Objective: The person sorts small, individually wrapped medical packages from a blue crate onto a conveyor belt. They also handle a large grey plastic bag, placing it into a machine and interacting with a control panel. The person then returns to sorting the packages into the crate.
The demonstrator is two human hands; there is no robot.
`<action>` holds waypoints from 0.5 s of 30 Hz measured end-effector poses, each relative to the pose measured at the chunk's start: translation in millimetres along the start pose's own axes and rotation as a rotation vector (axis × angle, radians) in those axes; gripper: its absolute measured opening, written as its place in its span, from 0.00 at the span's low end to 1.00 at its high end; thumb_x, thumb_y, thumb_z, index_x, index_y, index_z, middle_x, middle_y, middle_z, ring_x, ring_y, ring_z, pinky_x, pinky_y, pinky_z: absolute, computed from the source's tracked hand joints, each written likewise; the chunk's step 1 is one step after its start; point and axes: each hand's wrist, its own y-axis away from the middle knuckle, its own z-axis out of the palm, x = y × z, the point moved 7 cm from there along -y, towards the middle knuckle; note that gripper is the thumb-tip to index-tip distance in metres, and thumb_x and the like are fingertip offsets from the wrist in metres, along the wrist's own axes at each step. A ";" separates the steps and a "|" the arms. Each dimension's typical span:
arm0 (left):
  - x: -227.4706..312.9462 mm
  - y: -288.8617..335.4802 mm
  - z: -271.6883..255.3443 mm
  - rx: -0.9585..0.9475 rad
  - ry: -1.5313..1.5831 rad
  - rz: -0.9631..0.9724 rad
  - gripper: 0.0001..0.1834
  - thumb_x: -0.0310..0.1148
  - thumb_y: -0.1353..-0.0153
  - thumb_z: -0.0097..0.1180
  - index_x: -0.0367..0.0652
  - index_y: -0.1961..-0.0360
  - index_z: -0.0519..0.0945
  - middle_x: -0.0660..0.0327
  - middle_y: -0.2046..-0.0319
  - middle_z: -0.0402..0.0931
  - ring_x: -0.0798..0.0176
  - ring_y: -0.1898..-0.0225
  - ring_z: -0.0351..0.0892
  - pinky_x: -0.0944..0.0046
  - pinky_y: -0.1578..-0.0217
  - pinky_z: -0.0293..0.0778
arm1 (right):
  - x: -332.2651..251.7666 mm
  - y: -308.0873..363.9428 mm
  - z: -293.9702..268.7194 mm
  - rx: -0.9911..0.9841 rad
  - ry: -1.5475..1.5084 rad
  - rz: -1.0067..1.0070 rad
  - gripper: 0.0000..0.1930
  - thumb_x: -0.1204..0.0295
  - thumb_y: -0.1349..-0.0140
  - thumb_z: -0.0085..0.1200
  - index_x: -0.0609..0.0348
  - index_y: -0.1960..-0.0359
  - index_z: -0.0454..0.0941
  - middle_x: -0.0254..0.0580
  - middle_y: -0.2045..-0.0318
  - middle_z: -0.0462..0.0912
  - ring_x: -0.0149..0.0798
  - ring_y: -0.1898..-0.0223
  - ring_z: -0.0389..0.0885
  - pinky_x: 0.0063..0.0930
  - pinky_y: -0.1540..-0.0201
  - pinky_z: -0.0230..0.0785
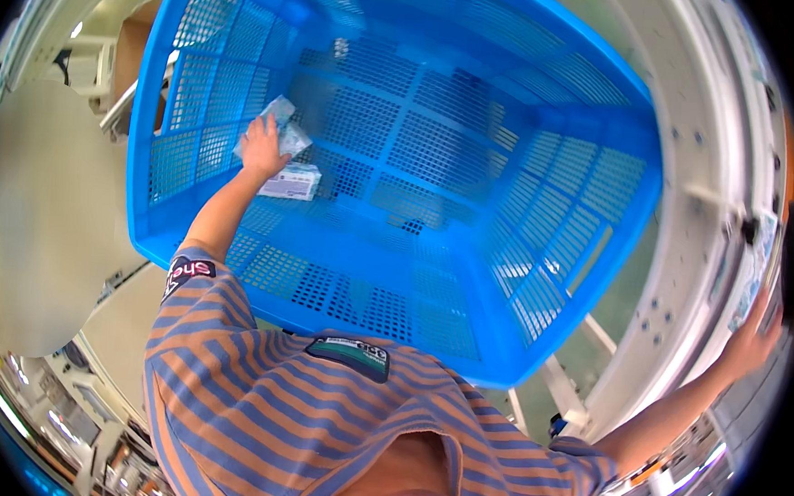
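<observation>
A large blue plastic basket point(393, 170) with perforated walls and floor lies in front of me. My left hand point(263, 151) reaches into its left side and grips a small pale blue-and-white soft pack point(241, 144), mostly covered by the palm and fingers. Two more such packs touch or lie close to the hand: a tilted one point(294, 140) and a white-sided one point(294, 183) nearer to me. Far out to the right, my right hand point(751, 344) is slightly blurred, its fingers apart beside a strip of pale blue packs point(756, 270) along the machine edge.
A white curved machine frame point(692, 175) with bolt holes runs down the right side. On the left stand a pale rounded panel point(44, 217) and a brown cardboard box point(134, 50) behind the basket wall. White frame legs point(563, 390) show below the basket's right corner.
</observation>
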 end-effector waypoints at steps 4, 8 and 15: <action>-46.3 -13.3 59.9 -0.121 -0.047 -0.085 0.50 0.44 0.61 0.66 0.42 0.39 0.52 0.46 0.44 0.56 0.48 0.43 0.57 0.49 0.49 0.60 | -158.1 99.1 86.2 -0.260 -0.326 -0.475 0.24 0.75 0.50 0.56 0.70 0.50 0.67 0.51 0.53 0.73 0.45 0.52 0.72 0.38 0.47 0.63; -55.7 -49.7 112.8 -0.337 -0.036 -0.274 0.47 0.41 0.59 0.64 0.43 0.39 0.53 0.47 0.50 0.65 0.47 0.50 0.68 0.48 0.57 0.68 | -289.7 211.4 218.8 -0.884 -0.577 -0.567 0.24 0.71 0.57 0.62 0.60 0.55 0.72 0.47 0.58 0.76 0.48 0.57 0.74 0.36 0.54 0.66; 5.1 -87.0 -17.4 -0.194 0.926 0.240 0.45 0.43 0.58 0.60 0.36 0.41 0.55 0.43 0.46 0.61 0.45 0.48 0.66 0.55 0.51 0.65 | -376.2 349.8 381.2 -1.198 -1.084 0.285 0.41 0.67 0.58 0.66 0.67 0.42 0.56 0.53 0.53 0.73 0.47 0.51 0.72 0.37 0.48 0.64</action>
